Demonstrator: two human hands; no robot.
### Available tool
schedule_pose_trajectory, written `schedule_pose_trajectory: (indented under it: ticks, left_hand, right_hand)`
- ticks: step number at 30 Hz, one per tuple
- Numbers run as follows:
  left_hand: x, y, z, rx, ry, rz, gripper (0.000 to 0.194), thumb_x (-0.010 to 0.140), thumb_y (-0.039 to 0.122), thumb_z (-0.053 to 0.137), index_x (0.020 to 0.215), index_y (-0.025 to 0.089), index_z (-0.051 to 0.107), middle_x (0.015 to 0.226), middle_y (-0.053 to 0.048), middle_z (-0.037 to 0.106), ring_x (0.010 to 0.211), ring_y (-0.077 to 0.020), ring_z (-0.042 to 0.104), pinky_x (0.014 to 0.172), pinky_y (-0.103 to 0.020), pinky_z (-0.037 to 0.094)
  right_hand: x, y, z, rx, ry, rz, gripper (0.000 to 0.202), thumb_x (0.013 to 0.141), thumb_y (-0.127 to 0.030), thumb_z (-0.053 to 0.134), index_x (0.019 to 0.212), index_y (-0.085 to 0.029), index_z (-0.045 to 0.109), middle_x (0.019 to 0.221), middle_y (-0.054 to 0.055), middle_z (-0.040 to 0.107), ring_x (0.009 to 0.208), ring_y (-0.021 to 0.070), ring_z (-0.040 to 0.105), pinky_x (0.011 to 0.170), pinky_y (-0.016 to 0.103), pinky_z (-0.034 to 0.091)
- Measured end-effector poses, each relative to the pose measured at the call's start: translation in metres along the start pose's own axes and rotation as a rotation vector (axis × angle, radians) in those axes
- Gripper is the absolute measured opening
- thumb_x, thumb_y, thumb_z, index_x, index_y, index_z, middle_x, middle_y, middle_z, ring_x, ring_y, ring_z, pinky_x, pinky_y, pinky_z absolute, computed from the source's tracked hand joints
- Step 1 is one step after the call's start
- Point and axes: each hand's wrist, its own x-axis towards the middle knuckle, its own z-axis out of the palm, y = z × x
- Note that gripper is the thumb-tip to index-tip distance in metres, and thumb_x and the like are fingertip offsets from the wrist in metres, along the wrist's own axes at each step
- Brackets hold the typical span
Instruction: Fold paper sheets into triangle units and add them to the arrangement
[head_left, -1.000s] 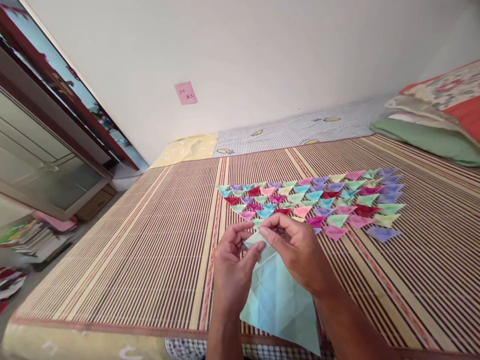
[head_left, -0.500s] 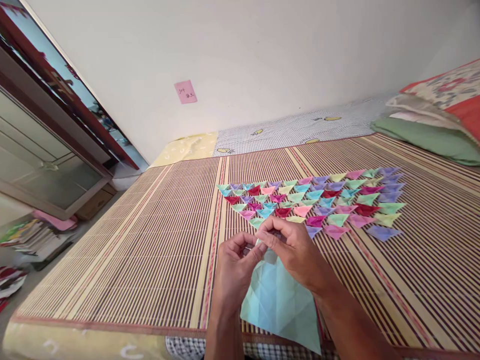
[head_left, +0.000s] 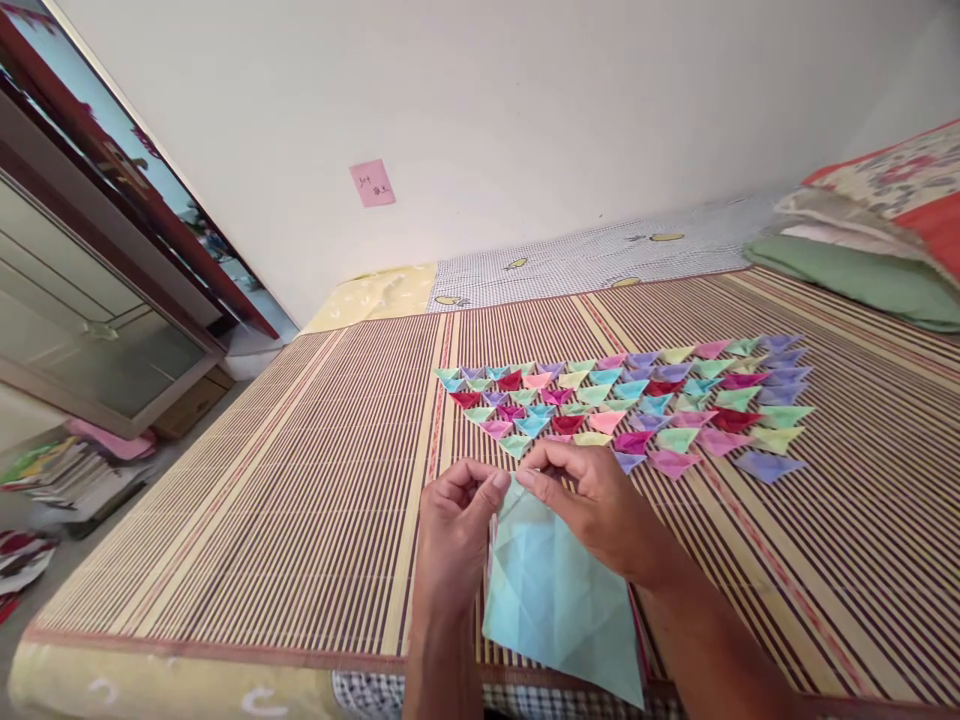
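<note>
A creased light blue-green paper sheet (head_left: 559, 600) lies below my hands, its lower edge reaching the mat's front border. My left hand (head_left: 461, 530) pinches the narrow top end of the sheet between thumb and index finger. Close beside it, my right hand (head_left: 592, 505) pinches the same top end from the right, with a small gap between the fingertips. Beyond my hands, rows of small folded paper pieces (head_left: 630, 388) in many colors lie on the striped mat (head_left: 300, 500).
A pink note (head_left: 372, 183) is stuck on the white wall. Folded bedding and a floral pillow (head_left: 900, 185) lie at the right. A glass-fronted cabinet (head_left: 90, 310) stands at the left, with a stack of books (head_left: 67, 480) on the floor side.
My left hand has shifted slightly left, so the fingertips that were overlapping are now a little apart. The sheet's top end shows more between them.
</note>
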Motion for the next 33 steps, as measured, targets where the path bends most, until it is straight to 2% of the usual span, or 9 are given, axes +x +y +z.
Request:
schedule_pose_trajectory:
  ticks: [4,7,11,13,16,19,24,28,33]
  left_hand:
    - [-0.001,0.002,-0.004,0.105,-0.085,-0.006,0.024,0.080,0.034,0.085,0.070,0.015,0.073,0.065,-0.001,0.066,0.061,-0.0119,0.055,0.056,-0.022,0.044]
    - [0.000,0.000,-0.005,0.082,-0.051,0.005,0.022,0.080,0.033,0.085,0.072,0.015,0.074,0.066,-0.001,0.067,0.059,-0.0112,0.055,0.055,-0.021,0.044]
    - [0.002,-0.003,0.002,-0.183,0.100,0.020,0.023,0.073,0.033,0.090,0.072,0.017,0.075,0.061,0.002,0.066,0.057,-0.0093,0.058,0.058,-0.020,0.049]
    - [0.002,-0.005,0.008,-0.328,0.105,-0.008,0.024,0.069,0.032,0.094,0.075,0.018,0.075,0.066,0.001,0.071,0.062,-0.0102,0.064,0.065,-0.021,0.055]
    - [0.003,-0.008,0.012,-0.460,0.097,-0.058,0.027,0.063,0.028,0.097,0.077,0.018,0.077,0.076,0.000,0.076,0.068,-0.0103,0.069,0.070,-0.021,0.058]
    - [0.004,-0.010,0.011,-0.516,0.081,-0.120,0.027,0.060,0.024,0.099,0.077,0.017,0.078,0.078,0.000,0.077,0.065,-0.0087,0.068,0.068,-0.019,0.058]
    - [0.007,-0.012,0.007,-0.559,0.120,-0.098,0.025,0.063,0.024,0.098,0.076,0.017,0.079,0.078,0.000,0.076,0.066,-0.0070,0.067,0.067,-0.015,0.056]
    - [0.007,-0.015,0.009,-0.574,0.144,-0.074,0.024,0.065,0.025,0.096,0.078,0.018,0.078,0.086,-0.001,0.076,0.076,-0.0106,0.069,0.071,-0.019,0.057]
    - [0.001,-0.013,0.008,-0.198,0.185,0.095,0.018,0.077,0.032,0.089,0.084,0.020,0.078,0.070,0.003,0.067,0.063,-0.0090,0.061,0.062,-0.019,0.052]
  right_hand:
    - [0.001,-0.001,-0.002,0.022,0.084,0.017,0.026,0.096,-0.033,0.062,0.074,-0.019,0.066,0.065,-0.002,0.057,0.062,0.0134,0.050,0.057,0.027,0.040]
    - [0.002,0.000,-0.005,0.144,0.164,0.077,0.027,0.094,-0.041,0.066,0.077,-0.020,0.068,0.068,-0.001,0.060,0.063,0.0141,0.054,0.057,0.026,0.045]
    - [0.004,0.002,0.000,0.364,0.145,0.144,0.034,0.082,-0.044,0.080,0.106,-0.020,0.073,0.095,0.005,0.073,0.086,0.0202,0.067,0.072,0.031,0.056]
    - [0.003,0.002,0.008,0.384,0.109,0.130,0.036,0.079,-0.040,0.083,0.107,-0.021,0.073,0.095,0.005,0.074,0.086,0.0203,0.067,0.074,0.032,0.055]
    - [0.003,-0.001,0.018,0.309,0.161,0.066,0.017,0.086,-0.036,0.076,0.089,-0.020,0.072,0.081,0.001,0.068,0.075,0.0175,0.061,0.067,0.029,0.050]
    - [0.002,-0.005,0.018,0.200,0.260,0.012,0.021,0.091,-0.034,0.070,0.076,-0.020,0.067,0.073,-0.001,0.059,0.069,0.0153,0.053,0.063,0.028,0.045]
    - [0.001,-0.009,0.011,0.124,0.224,-0.010,0.011,0.087,-0.031,0.076,0.086,-0.021,0.070,0.075,-0.003,0.059,0.067,0.0141,0.052,0.060,0.027,0.043]
    - [0.001,-0.009,0.017,0.093,0.227,-0.051,0.012,0.092,-0.026,0.071,0.081,-0.021,0.069,0.073,-0.002,0.061,0.064,0.0138,0.054,0.058,0.027,0.043]
    - [0.000,-0.004,0.017,-0.155,0.337,-0.190,0.015,0.097,-0.021,0.064,0.082,-0.022,0.064,0.074,-0.001,0.060,0.067,0.0153,0.056,0.061,0.029,0.045]
